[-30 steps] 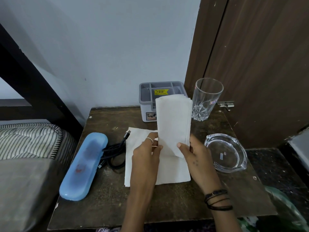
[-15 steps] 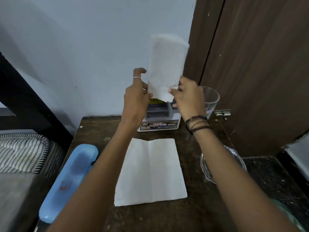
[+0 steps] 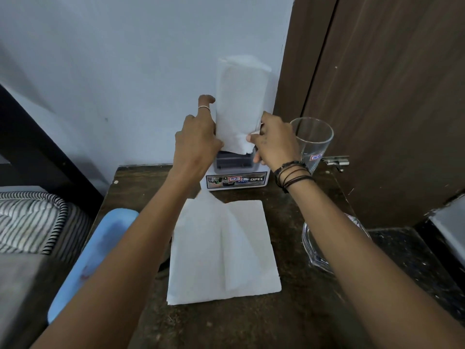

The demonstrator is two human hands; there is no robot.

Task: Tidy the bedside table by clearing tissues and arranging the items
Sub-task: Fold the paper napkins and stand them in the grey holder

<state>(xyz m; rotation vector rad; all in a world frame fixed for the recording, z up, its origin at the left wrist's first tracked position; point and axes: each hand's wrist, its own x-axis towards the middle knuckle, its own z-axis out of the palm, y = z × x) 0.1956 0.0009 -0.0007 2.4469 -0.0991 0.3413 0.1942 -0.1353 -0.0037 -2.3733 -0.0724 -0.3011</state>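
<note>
- A folded white tissue (image 3: 240,107) stood upright above the grey organiser box (image 3: 237,177), its lower edge just at the box's open top. The left hand (image 3: 198,142) gripped its left edge and the right hand (image 3: 273,142) pinched its lower right corner.
- A second white tissue (image 3: 221,250) lay flat on the dark bedside table (image 3: 289,215), creased down the middle, its far left corner lifted slightly beside the left forearm.
- The organiser box stood at the back of the table against the wall, a printed label across its front.
- A clear drinking glass (image 3: 313,144) stood upright just right of the box.
- A clear glass ashtray (image 3: 324,248) sat near the table's right edge, partly hidden by the right forearm.
- A light blue case (image 3: 100,250) lay along the table's left edge.
</note>
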